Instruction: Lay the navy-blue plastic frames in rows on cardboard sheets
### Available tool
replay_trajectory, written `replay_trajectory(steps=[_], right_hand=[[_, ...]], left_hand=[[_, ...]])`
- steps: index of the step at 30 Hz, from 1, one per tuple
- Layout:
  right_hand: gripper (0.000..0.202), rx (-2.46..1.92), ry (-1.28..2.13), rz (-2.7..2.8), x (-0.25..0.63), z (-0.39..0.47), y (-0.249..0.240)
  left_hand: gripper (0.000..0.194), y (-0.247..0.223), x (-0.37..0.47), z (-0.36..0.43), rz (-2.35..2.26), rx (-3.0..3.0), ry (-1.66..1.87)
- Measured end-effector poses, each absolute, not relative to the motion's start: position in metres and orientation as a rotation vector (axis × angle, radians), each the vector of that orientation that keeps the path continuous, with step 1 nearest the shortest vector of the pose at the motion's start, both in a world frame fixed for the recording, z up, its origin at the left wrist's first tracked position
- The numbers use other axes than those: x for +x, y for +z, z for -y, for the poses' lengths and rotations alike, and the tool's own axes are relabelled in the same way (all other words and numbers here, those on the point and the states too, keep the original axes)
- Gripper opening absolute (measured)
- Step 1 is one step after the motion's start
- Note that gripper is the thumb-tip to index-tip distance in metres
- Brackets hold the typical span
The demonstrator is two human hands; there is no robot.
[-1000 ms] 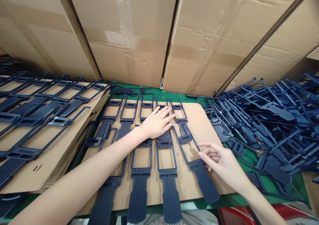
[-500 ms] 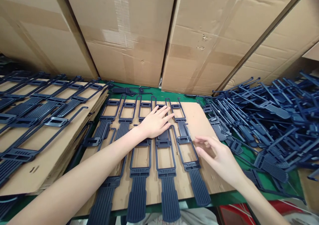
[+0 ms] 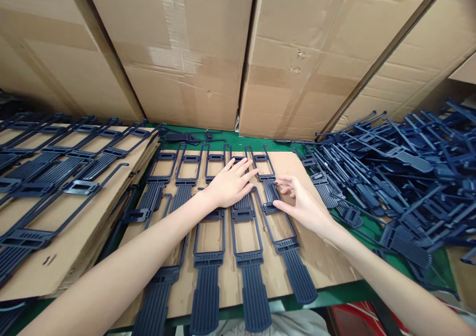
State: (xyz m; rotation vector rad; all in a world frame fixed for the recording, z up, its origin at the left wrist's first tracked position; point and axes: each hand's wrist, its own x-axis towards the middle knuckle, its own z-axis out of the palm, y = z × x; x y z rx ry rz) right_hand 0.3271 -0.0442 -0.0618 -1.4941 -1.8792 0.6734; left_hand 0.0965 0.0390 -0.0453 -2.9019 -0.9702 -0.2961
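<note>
My left hand (image 3: 231,183) lies flat with its fingers spread over the middle of two rows of dark blue plastic frames, hiding parts of them. Each frame has a ribbed paddle end and thin side rods. At the rightmost lower frame (image 3: 288,245), my right hand (image 3: 299,202) curves its fingers, with the thumb apart from them. The thumb tip is by the crosspiece and the fingertips are near the upper end of the side rod; whether they touch it I cannot tell. A cardboard sheet (image 3: 323,259) lies under the frames.
More frames lie on a stack of cardboard sheets (image 3: 74,247) at the left. A tangled pile of similar blue parts (image 3: 405,177) covers the right side of the green table (image 3: 247,141). Tall cardboard boxes (image 3: 186,53) stand along the back.
My right hand has moved left and away from me, from beside the rightmost lower frame to over its upper part. My left hand stays in place on the frames.
</note>
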Motion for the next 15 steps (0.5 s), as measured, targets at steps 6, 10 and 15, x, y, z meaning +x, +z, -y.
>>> replay_trajectory(steps=[6, 10, 15], right_hand=[[0.046, -1.447, 0.890, 1.724, 0.327, 0.045, -0.067], [0.032, -1.511, 0.790, 1.845, 0.328, 0.050, -0.056], [0.018, -1.522, 0.506, 2.054, 0.325, 0.059, -0.049]], left_hand=[[0.046, -0.048, 0.096, -0.040, 0.946, -2.904, -0.297], [0.045, -0.046, 0.096, -0.039, 0.948, -2.914, -0.306], [0.044, -0.043, 0.096, -0.038, 0.967, -2.923, -0.286]])
